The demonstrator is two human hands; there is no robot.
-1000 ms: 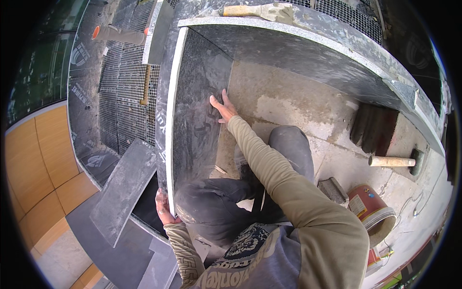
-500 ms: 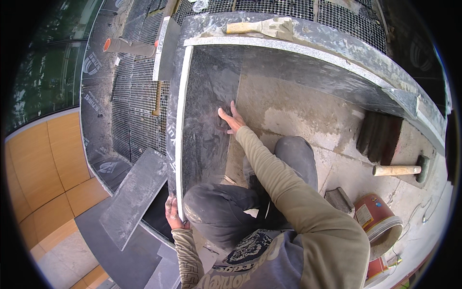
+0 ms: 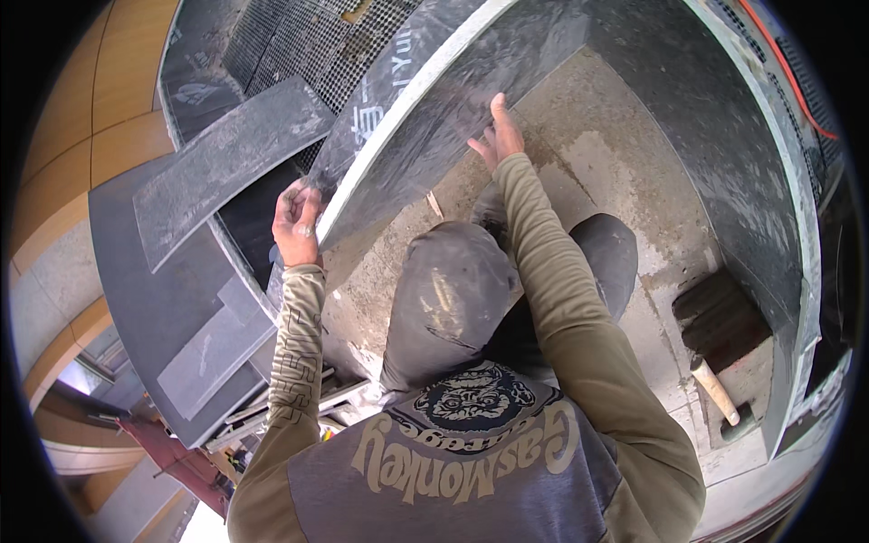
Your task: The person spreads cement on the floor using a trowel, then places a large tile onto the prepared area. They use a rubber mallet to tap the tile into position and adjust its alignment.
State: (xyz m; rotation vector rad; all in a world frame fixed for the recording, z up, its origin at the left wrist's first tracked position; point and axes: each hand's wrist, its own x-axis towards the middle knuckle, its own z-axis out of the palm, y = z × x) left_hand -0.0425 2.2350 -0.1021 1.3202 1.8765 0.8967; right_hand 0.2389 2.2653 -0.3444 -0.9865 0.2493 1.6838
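A long dark stone slab [image 3: 425, 145] with a pale, rough top edge stands upright on its side, running from near left to far right. Flat against its inner face, my right hand [image 3: 500, 136] has its fingers spread. My left hand [image 3: 297, 222] is beside the slab's near end, on its outer side. Its fingers are curled and pressed together, and whatever they may hold is hidden. Another dark slab [image 3: 724, 136] stands upright on the right, forming a corner with the first. My bent knees [image 3: 453, 281] are between the two slabs.
A loose grey slab [image 3: 231, 167] lies aslant at the left, above smaller slab pieces [image 3: 217, 348]. Black dimpled panels [image 3: 299, 45] cover the ground beyond. A wooden handle [image 3: 715, 391] and a dark ribbed block [image 3: 720, 317] lie on the dusty floor [image 3: 625, 181] at right.
The view has turned, so the slab now slants across the picture. My left hand has gone from gripping the slab's near end to curled fingers beside it. My right hand still touches the inner face.
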